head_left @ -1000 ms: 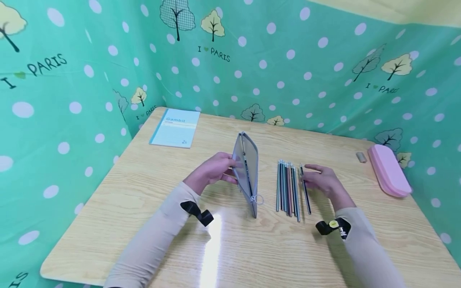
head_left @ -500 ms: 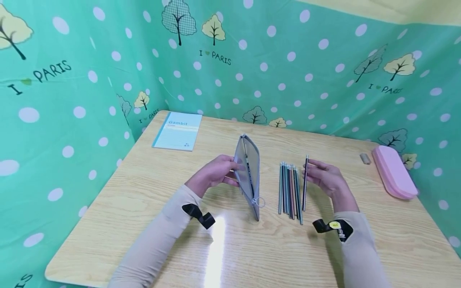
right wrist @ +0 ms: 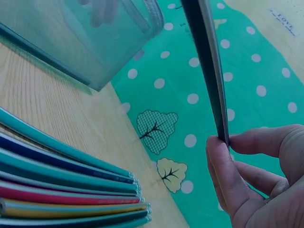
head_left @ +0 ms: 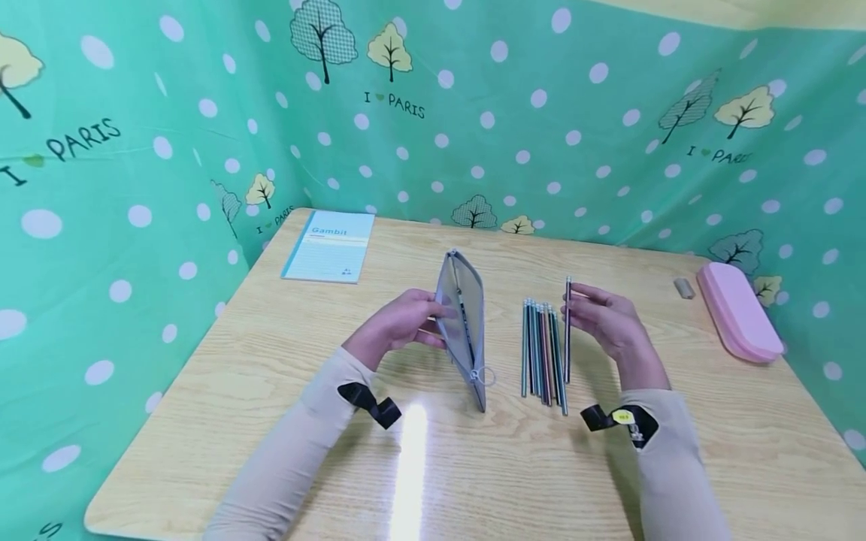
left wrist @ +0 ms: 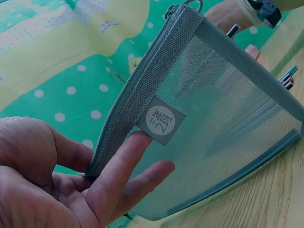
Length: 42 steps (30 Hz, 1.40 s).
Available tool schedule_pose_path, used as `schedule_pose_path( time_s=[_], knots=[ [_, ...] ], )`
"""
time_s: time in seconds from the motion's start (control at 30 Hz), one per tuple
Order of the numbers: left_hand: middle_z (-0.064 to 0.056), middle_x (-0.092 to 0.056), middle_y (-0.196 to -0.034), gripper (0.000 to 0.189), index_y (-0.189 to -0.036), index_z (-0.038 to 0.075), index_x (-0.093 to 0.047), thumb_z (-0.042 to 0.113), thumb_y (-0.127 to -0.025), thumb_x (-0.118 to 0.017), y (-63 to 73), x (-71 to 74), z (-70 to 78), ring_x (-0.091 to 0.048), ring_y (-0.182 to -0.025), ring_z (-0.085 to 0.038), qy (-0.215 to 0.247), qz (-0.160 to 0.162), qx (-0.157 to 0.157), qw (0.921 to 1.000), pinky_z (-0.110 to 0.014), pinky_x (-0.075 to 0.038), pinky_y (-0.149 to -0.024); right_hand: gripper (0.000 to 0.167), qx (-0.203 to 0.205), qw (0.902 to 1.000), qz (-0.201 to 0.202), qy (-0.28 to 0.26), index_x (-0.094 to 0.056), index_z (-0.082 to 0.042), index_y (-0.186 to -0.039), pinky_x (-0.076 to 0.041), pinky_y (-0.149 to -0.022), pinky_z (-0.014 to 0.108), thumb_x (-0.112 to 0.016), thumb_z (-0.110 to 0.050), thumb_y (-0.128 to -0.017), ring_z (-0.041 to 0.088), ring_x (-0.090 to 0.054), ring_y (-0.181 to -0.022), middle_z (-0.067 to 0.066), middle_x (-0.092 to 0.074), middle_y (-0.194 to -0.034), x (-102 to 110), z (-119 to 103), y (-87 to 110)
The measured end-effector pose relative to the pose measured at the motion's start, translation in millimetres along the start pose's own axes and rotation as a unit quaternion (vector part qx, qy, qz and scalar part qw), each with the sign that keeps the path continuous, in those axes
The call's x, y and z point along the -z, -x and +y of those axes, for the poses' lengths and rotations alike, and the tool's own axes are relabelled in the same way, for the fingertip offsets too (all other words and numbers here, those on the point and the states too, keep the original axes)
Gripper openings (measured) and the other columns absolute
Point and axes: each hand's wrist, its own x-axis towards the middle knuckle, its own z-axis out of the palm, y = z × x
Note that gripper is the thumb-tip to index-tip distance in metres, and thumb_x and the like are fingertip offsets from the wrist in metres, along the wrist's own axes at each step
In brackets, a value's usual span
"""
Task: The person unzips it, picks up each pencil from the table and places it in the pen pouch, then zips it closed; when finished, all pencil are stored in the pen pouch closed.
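Note:
My left hand (head_left: 404, 319) pinches the edge of a grey mesh zip pouch (head_left: 477, 323), which stands on its side with its zipped mouth open. A pencil (head_left: 464, 312) shows inside it. In the left wrist view, thumb and fingers lie either side of the pouch's zip edge, beside a small round-printed label (left wrist: 162, 120). My right hand (head_left: 611, 323) pinches a dark pencil (right wrist: 213, 71) near one end between thumb and fingertips, raised over the table. Just left of it lies a row of several pencils (head_left: 544, 353) in green, blue, red and yellow.
A pale blue notebook (head_left: 329, 248) lies at the back left of the wooden table (head_left: 325, 451). At the right are a pink pencil case (head_left: 739, 312) and a small grey eraser (head_left: 684, 288). A green dotted curtain (head_left: 473, 135) hangs behind.
My right hand has picked the dark pencil up from beside the row, straightened it and brought it up and slightly left. The left hand and pouch have stayed in place.

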Motion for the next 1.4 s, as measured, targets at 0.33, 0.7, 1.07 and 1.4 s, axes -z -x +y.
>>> schedule_pose_path(
  time_s=[0.33,0.7,1.07,1.4],
  knots=[
    [-0.026,-0.063,-0.125,0.033,-0.13,-0.015,-0.054,0.008,-0.106,-0.05,1.2,-1.9,0.3,-0.07,-0.097,-0.028,-0.005,-0.004,0.003,1.0,-0.035,-0.066,-0.079,0.054,0.026,0.9986,0.023,0.039,-0.045,0.008,-0.149,-0.062,-0.074,0.017,-0.062,0.007,-0.098,0.007,-0.071,-0.083,-0.005,-0.07,-0.093,-21.1,1.2,4.4],
    [-0.029,-0.063,-0.126,0.036,-0.133,-0.016,-0.052,0.008,-0.107,-0.047,1.3,-2.1,-1.7,-0.071,-0.1,-0.031,-0.012,-0.004,-0.003,0.9999,-0.04,-0.066,-0.085,0.06,0.041,0.9974,0.007,0.059,-0.034,0.013,-0.153,-0.061,-0.073,0.016,-0.059,0.007,-0.099,0.004,-0.07,-0.083,-0.007,-0.069,-0.095,-38.8,-0.8,9.1],
    [-0.033,-0.06,-0.132,0.036,-0.132,-0.016,-0.053,0.008,-0.107,-0.047,1.4,-3.1,-1.7,-0.07,-0.106,-0.035,-0.011,-0.004,-0.003,0.9999,-0.04,-0.066,-0.084,0.058,0.042,0.9965,0.006,0.072,-0.037,0.013,-0.151,-0.061,-0.073,0.016,-0.06,0.007,-0.098,0.005,-0.07,-0.084,-0.007,-0.067,-0.098,-52.1,-2.3,11.2],
    [-0.026,-0.064,-0.123,0.037,-0.133,-0.016,-0.053,0.007,-0.105,-0.049,0.9,-3.1,-4.1,-0.07,-0.098,-0.029,-0.015,-0.005,-0.008,0.9998,-0.04,-0.066,-0.085,0.057,0.049,0.9936,-0.008,0.101,-0.039,0.012,-0.151,-0.061,-0.076,0.016,-0.059,0.004,-0.099,0.003,-0.068,-0.087,-0.003,-0.063,-0.104,-58.8,-4.1,13.3]
  ],
)
